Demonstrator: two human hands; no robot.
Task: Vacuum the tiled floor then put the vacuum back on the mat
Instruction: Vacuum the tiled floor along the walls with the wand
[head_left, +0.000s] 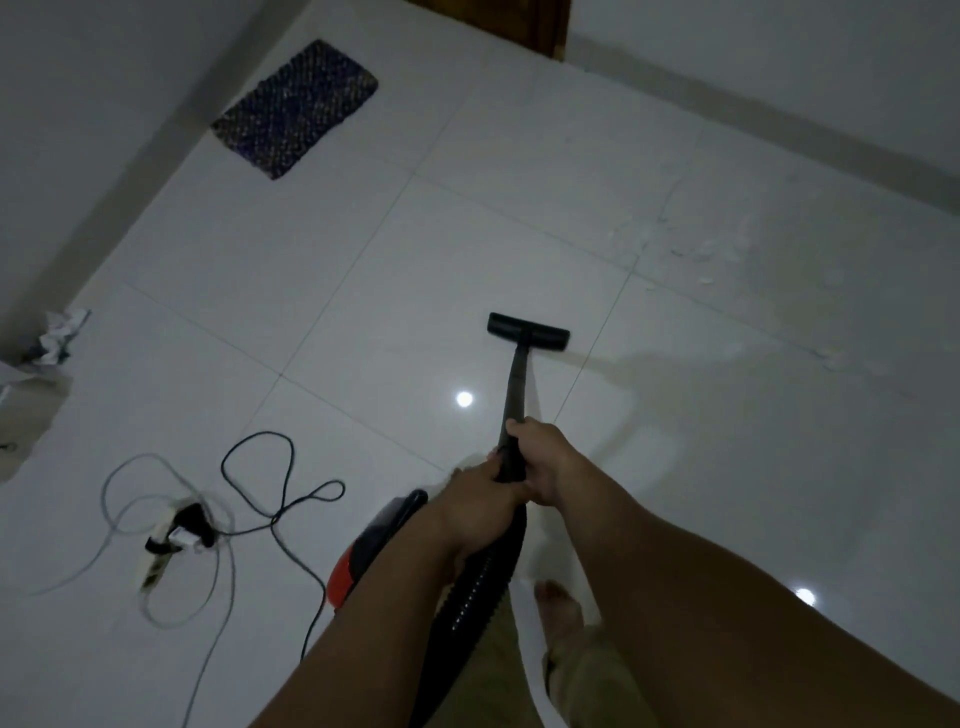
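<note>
Now both hands (511, 480) on vac wand (517, 387) (tight)

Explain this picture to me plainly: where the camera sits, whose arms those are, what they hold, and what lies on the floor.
The camera is worn on a person's head and looks down, so the two bare arms are the wearer's own. The left hand and right hand both grip the black wand of a vacuum, whose nozzle rests on the white tiled floor. Pale crumbs lie to the right. A dark mat lies by the far wall. Cables and a power strip lie on the left. A bare foot shows below.
</note>
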